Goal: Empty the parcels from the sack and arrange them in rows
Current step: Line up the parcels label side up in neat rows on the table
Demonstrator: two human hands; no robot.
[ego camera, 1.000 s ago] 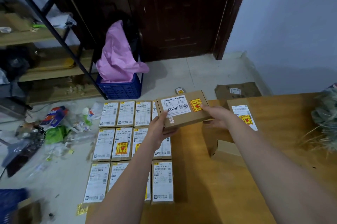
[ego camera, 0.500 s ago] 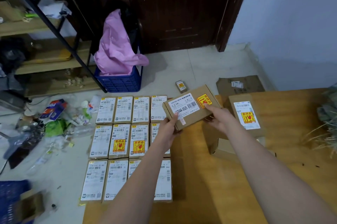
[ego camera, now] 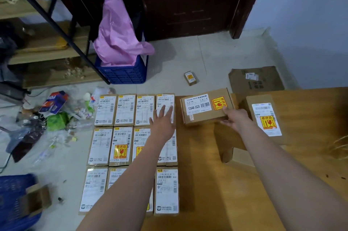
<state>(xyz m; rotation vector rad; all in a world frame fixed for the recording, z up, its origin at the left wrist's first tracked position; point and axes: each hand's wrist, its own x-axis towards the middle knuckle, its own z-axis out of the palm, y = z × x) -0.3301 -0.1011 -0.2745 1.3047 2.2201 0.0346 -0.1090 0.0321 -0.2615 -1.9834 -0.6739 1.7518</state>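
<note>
Several labelled cardboard parcels (ego camera: 105, 110) lie in three rows on the floor. My right hand (ego camera: 235, 119) grips the near right corner of a brown parcel (ego camera: 201, 108) with a white label and a yellow sticker, set just right of the top row on the brown cardboard sheet (ego camera: 207, 183). My left hand (ego camera: 162, 119) hovers with fingers spread over the top row's rightmost parcel (ego camera: 165, 99), holding nothing. Another parcel (ego camera: 265, 118) with a yellow sticker lies to the right of my right hand. A woven sack edge (ego camera: 340, 146) shows at the far right.
A blue crate (ego camera: 124, 74) with a pink bag stands by the dark door. Plastic litter (ego camera: 54, 110) is scattered left of the rows. A small box (ego camera: 190, 78) and a flattened carton (ego camera: 258, 80) lie on the floor behind. A second blue crate (ego camera: 13, 197) is at the lower left.
The brown parcel has come down from the air to rest right of the top row. My left hand has let go of it and moved left, fingers spread.
</note>
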